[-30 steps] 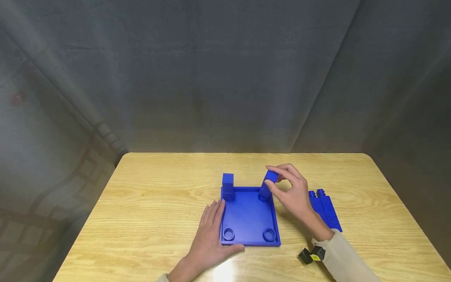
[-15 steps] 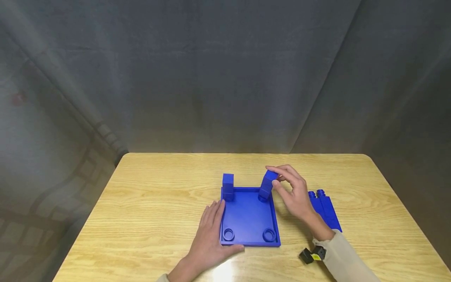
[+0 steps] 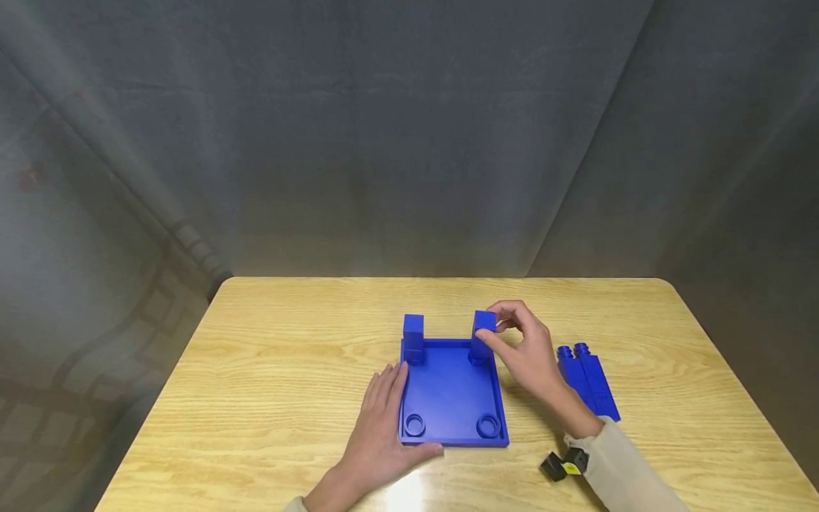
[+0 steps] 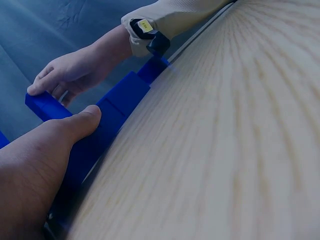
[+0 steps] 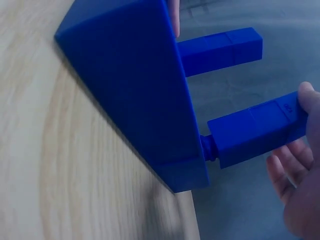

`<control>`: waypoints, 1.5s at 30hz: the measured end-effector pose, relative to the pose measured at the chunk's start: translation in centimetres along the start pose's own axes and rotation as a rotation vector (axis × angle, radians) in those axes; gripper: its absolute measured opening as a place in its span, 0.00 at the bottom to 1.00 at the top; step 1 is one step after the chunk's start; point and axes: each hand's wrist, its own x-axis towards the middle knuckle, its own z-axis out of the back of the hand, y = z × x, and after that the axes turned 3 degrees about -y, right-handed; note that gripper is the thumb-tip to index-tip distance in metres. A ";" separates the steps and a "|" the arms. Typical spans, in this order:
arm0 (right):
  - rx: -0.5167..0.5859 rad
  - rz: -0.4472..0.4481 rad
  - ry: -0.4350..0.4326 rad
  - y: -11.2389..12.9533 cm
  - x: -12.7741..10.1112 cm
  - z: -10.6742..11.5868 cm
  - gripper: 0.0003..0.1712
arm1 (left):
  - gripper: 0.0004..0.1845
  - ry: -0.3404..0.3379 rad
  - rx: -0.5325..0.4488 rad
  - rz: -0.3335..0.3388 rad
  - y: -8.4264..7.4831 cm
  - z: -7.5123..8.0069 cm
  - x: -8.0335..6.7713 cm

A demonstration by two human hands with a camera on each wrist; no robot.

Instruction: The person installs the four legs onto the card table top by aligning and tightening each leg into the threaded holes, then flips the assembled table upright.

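Observation:
A blue square tray (image 3: 451, 395) lies on the wooden table (image 3: 288, 370), with round sockets at its near corners. One blue post (image 3: 413, 338) stands upright in the far-left corner. My right hand (image 3: 521, 352) pinches the top of a second blue post (image 3: 483, 336) that stands upright at the far-right corner; in the right wrist view its peg (image 5: 209, 148) sits at the tray's edge (image 5: 150, 100) below the post (image 5: 255, 129). My left hand (image 3: 377, 427) lies flat on the table, fingers straight, thumb (image 4: 82, 120) against the tray's near-left rim.
Two more blue posts (image 3: 589, 380) lie side by side on the table right of the tray. A small black and yellow device (image 3: 564, 465) is at my right wrist. A grey cloth backdrop hangs behind the table's far edge.
The post in my right hand was tilted to the right; it has swung upright over the far-right corner. My left hand has stayed put.

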 end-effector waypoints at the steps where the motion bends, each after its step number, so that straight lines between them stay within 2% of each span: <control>1: 0.002 -0.003 -0.005 0.0 0.0 0.0 0.21 | 0.73 0.000 -0.001 0.001 0.0 0.0 0.0; 4: 0.014 0.007 -0.013 -0.1 0.0 -0.1 0.22 | 0.73 0.000 -0.001 0.003 -0.1 0.0 0.1; 11: 0.009 0.115 0.024 -0.6 0.3 0.2 0.30 | 0.73 0.004 0.008 0.008 0.0 0.0 0.1; 23: 0.065 0.136 0.148 -1.3 0.7 1.5 0.21 | 0.74 -0.006 0.006 0.000 0.0 0.0 -0.1; 30: 0.104 0.205 0.097 -1.4 0.8 1.3 0.24 | 0.73 -0.004 0.004 -0.002 0.0 -0.1 -0.1; 39: 0.053 0.026 0.059 -0.8 0.2 0.9 0.19 | 0.73 -0.020 0.003 -0.014 0.1 -0.1 -0.2; 45: 0.021 -0.035 0.039 -0.4 0.1 0.8 0.21 | 0.73 -0.019 0.003 -0.016 0.0 -0.1 -0.2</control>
